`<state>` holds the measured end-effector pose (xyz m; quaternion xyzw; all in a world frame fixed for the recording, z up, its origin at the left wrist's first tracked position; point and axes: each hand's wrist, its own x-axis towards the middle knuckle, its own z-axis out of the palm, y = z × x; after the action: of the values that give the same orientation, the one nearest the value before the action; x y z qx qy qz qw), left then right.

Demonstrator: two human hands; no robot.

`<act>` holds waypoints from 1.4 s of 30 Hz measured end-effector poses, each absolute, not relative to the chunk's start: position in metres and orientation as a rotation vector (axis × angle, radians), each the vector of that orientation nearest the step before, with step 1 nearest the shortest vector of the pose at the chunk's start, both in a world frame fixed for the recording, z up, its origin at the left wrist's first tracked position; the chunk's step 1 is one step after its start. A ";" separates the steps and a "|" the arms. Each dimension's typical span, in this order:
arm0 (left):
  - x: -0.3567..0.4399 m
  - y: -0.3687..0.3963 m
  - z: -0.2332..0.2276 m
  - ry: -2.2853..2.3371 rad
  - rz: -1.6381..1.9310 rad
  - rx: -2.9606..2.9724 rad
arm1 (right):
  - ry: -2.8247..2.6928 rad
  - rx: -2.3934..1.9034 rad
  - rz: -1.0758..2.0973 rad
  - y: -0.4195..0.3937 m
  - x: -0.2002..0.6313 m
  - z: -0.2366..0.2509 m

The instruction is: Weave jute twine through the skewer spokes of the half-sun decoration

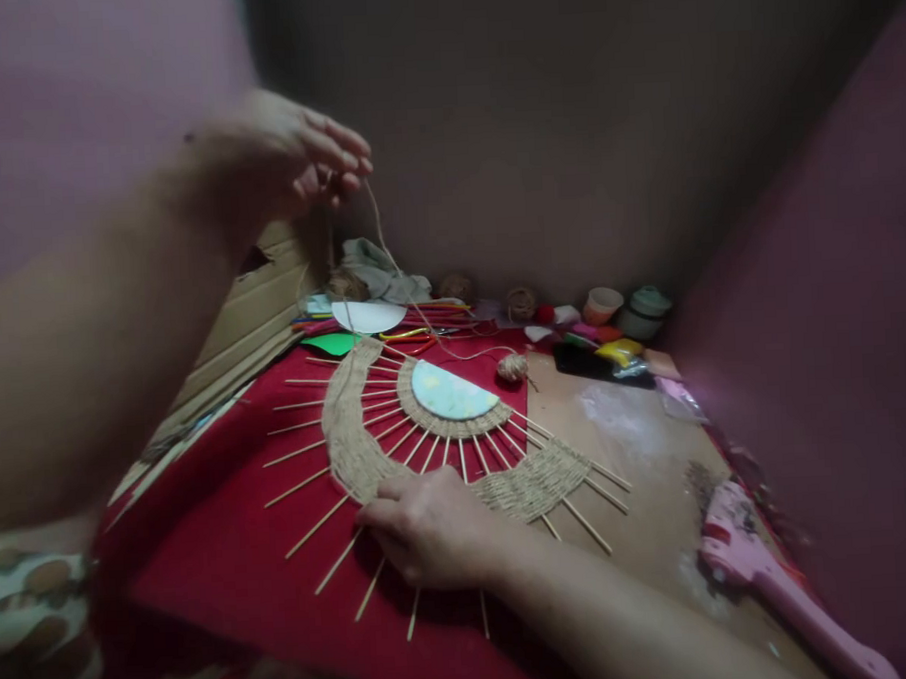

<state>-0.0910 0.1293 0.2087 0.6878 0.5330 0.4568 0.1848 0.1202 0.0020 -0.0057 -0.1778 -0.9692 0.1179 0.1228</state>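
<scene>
Though coarse, a curved twine band (348, 444).

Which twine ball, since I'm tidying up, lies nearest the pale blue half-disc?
The small ball at the edge of the red sheet; the other balls sit farther back from the half-disc.

The weaving (344, 424) lies mostly on a cloth (208, 570) over the desk (624, 472), scissors (404, 334) behind it, a twine ball (512, 367) behind its right half, a glue gun (739, 542) farther right.
</scene>
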 end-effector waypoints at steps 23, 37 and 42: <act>-0.096 -0.032 0.004 1.382 0.551 2.509 | -2.730 -0.523 0.396 -0.002 0.123 -0.011; -0.096 -0.053 -0.009 1.619 0.464 2.786 | -2.668 -0.586 0.658 -0.002 0.125 -0.004; -0.102 -0.050 -0.006 1.579 0.504 2.905 | -2.683 -0.559 0.614 -0.002 0.126 -0.005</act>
<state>-0.1019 -0.0497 -0.0058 0.8641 0.4695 0.1500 -0.1015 0.1261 -0.0022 -0.0046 -0.1962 -0.9421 0.2156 0.1659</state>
